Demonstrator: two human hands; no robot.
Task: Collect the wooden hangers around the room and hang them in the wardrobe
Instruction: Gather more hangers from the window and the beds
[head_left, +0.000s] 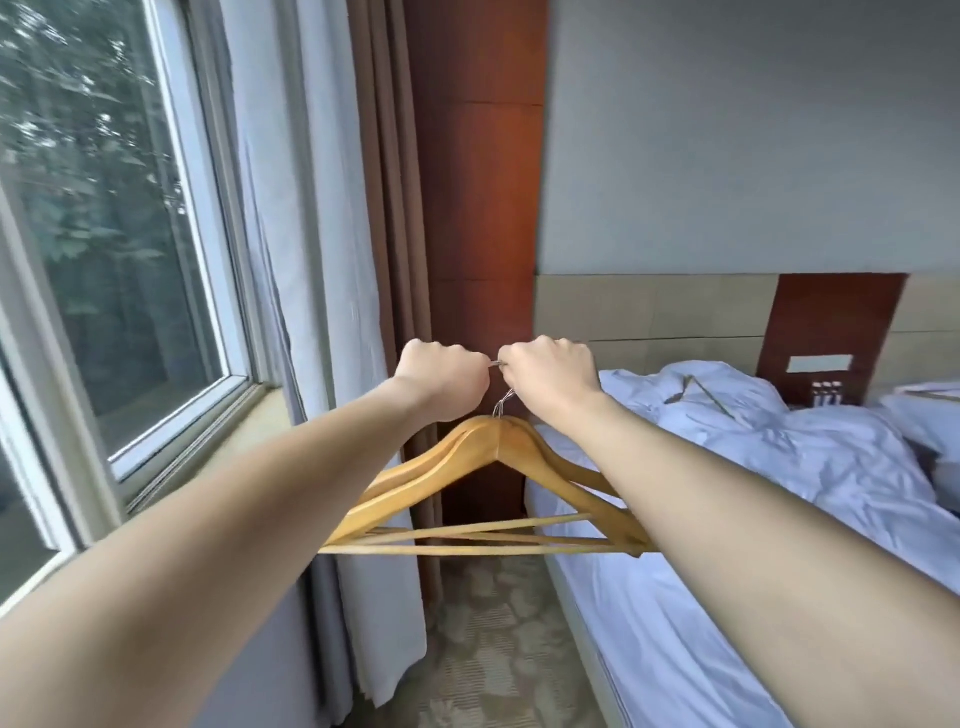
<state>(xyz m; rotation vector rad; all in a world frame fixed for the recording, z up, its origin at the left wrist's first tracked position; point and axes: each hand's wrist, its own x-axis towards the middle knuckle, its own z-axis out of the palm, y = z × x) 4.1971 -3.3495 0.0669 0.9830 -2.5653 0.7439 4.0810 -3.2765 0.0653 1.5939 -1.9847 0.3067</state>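
A bunch of wooden hangers (483, 483) hangs in front of me by its metal hooks, the bars level below my wrists. My left hand (441, 382) and my right hand (550, 376) are both fisted around the hooks, knuckles side by side, at the middle of the view. Another wooden hanger (701, 392) lies on the white duvet near the head of the bed. A further hanger (932, 396) lies on the second bed at the far right edge. No wardrobe is in view.
A window (104, 234) with white and brown curtains (363, 260) fills the left. A red-brown wood panel (478, 208) stands ahead. The bed (727, 519) with a rumpled white duvet runs along the right. Patterned carpet (493, 623) forms a narrow aisle between curtain and bed.
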